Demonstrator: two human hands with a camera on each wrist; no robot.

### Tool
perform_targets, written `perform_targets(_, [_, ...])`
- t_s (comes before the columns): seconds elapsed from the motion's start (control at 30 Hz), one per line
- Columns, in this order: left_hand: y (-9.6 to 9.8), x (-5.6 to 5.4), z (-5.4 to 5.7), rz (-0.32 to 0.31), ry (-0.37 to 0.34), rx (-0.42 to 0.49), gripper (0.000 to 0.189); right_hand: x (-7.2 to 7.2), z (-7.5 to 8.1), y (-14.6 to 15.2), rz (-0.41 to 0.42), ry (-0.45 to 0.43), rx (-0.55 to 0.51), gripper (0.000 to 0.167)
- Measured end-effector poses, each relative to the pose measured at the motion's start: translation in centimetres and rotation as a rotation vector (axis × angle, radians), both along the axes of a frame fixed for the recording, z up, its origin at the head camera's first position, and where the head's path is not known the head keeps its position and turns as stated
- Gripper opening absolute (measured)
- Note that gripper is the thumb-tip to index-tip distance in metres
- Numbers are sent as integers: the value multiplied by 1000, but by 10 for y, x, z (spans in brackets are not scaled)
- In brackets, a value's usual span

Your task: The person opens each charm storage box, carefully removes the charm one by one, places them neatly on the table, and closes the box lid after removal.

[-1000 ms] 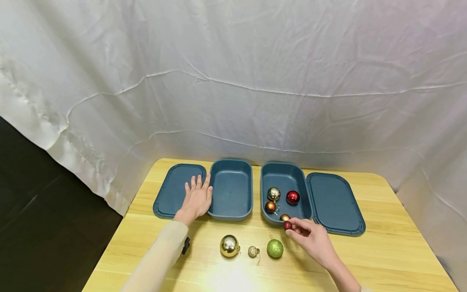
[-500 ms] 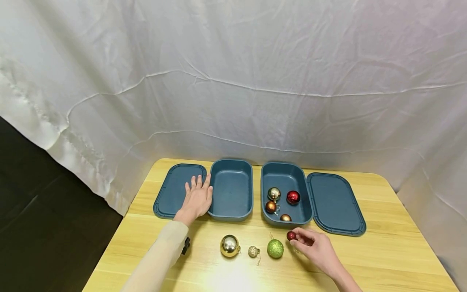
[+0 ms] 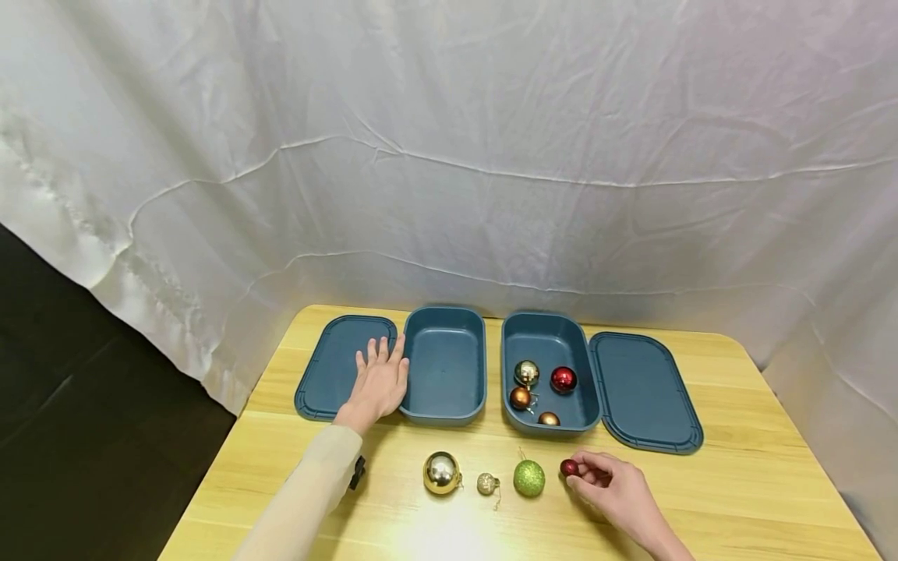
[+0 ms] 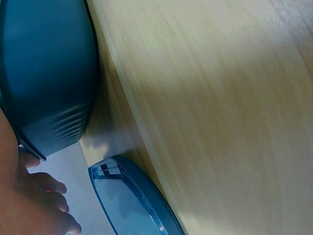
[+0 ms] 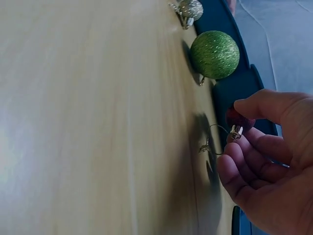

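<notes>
A small dark red bauble point(image 3: 569, 467) is pinched between the thumb and fingers of my right hand point(image 3: 614, 492), right of the green glitter bauble point(image 3: 529, 478). In the right wrist view its gold cap and thin string loop hang below the thumb, just over the table. My left hand point(image 3: 379, 383) has its fingers spread and straight, at the left rim of the left blue box point(image 3: 445, 418). Inside the right blue box point(image 3: 510, 343) lie a gold bauble point(image 3: 526, 372), a red bauble point(image 3: 563, 379) and two copper baubles point(image 3: 520, 398).
A large gold bauble point(image 3: 441, 473) and a small glitter gold bauble point(image 3: 487, 484) rest on the wooden table point(image 3: 758, 483) in front of the boxes. Flat blue lids lie at either side, the left lid point(image 3: 333, 366) and the right lid point(image 3: 648, 389). A pale curtain point(image 3: 491, 218) hangs behind.
My right hand has drawn back from the right box's front edge toward the near side and slightly right, carrying the small dark red bauble. The left hand has stayed still.
</notes>
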State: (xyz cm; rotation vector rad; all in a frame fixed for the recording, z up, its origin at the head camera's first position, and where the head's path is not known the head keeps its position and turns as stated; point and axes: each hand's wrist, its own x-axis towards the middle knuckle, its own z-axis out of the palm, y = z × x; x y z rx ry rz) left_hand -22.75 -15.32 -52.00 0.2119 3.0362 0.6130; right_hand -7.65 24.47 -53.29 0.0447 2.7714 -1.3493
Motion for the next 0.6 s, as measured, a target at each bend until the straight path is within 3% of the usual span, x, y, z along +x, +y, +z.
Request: perform_targets(0.6, [0,0,0,1,-5,-11,59,3,-7,3,36,-47,52,28])
